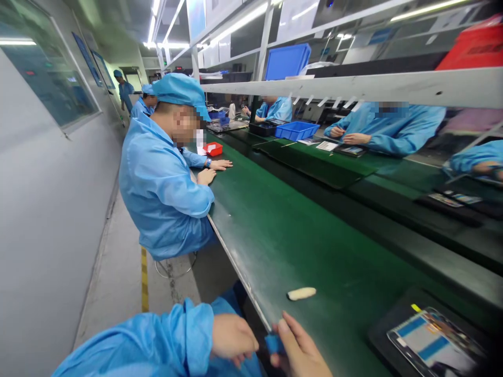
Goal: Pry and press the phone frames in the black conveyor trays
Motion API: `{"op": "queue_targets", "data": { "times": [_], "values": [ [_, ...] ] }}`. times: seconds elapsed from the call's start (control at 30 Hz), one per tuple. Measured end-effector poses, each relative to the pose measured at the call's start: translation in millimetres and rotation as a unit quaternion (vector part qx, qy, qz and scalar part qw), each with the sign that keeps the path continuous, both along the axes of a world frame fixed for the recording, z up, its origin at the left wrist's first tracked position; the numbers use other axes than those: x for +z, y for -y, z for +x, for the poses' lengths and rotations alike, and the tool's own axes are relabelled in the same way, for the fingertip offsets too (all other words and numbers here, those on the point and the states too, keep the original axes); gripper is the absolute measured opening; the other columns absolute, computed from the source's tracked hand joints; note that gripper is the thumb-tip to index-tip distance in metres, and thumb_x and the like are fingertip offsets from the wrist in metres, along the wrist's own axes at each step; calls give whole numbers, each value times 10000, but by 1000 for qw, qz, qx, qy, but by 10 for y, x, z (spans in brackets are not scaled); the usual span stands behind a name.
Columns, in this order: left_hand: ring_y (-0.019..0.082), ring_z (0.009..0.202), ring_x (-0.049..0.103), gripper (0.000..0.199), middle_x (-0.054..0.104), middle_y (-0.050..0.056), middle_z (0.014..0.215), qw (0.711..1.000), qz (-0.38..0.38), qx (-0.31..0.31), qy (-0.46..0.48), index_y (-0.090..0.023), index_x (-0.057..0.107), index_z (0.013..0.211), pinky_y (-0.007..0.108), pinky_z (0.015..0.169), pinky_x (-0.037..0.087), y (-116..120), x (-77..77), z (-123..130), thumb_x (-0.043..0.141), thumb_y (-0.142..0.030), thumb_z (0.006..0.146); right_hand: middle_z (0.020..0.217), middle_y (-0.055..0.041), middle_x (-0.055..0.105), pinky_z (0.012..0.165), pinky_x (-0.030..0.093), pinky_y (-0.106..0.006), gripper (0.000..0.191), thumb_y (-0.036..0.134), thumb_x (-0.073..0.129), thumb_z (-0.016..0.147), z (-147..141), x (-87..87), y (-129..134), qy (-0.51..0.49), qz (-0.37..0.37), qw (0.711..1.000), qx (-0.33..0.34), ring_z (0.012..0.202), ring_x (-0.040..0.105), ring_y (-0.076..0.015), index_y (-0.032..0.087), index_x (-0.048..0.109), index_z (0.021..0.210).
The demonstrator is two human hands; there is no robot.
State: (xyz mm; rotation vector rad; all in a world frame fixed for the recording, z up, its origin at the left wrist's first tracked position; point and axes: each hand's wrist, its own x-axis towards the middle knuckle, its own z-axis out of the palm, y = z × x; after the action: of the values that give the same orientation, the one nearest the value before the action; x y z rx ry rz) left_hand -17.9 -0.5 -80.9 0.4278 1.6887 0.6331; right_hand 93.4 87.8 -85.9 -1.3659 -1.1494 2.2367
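Note:
My right hand (302, 350) is at the table's near edge, its thumb and fingers closed on a small blue piece (274, 343) whose kind I cannot make out. Just left of it, my left hand (234, 336) comes out of a blue sleeve with its fingers curled together. Whatever those fingers may hold is hidden. On the green table (251, 230), beyond my right hand, lies a pale, finger-shaped piece (302, 293) with a dark end. To the right, an opened flat device (434, 340) with blue strips and exposed parts rests on a black pad (383, 330).
A co-worker (165, 178) in blue sits to the left, hands on the table near a red tray (213, 149). Across the bench are other people, a blue bin (296, 131) and devices on pads. A white shelf rail (353, 86) crosses above.

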Motion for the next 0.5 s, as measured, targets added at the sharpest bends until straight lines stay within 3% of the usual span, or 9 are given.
{"op": "queue_targets", "data": {
  "times": [0.07,0.1,0.23,0.33,0.5],
  "values": [
    [64,363,337,220,403,-32,408,999,15,-46,4,-150,518,489,196,397,294,-40,-12,96,571,-305,636,848,14,619,574,522,-211,659,485,737,521,-32,11,-1,-49,-27,997,-53,609,590,-102,214,465,1056],
    [65,357,323,282,380,-30,388,999,29,-32,18,-146,498,461,199,388,273,-79,-27,149,591,-350,631,874,16,615,619,529,-214,671,466,751,511,-53,30,16,-69,-49,994,-72,666,600,-106,221,452,1059],
    [86,411,401,423,419,-17,456,980,90,138,112,-131,526,573,214,423,326,-208,-38,279,537,-546,653,953,-12,604,635,526,-212,724,434,772,502,-61,162,164,-114,-111,981,-111,766,607,-123,214,413,1091],
    [87,478,451,488,485,4,553,969,109,163,152,-115,536,677,201,454,338,-177,24,256,554,-599,620,949,-39,607,617,505,-194,728,448,758,525,-1,233,287,-134,-130,973,-139,775,602,-125,181,409,1105],
    [87,532,464,548,501,6,612,979,123,40,156,-111,544,813,201,495,336,-152,45,124,531,-636,659,700,-2,563,508,448,-189,614,561,575,685,29,144,392,-163,-113,973,-117,560,535,-84,134,430,1102]
  ]
}}
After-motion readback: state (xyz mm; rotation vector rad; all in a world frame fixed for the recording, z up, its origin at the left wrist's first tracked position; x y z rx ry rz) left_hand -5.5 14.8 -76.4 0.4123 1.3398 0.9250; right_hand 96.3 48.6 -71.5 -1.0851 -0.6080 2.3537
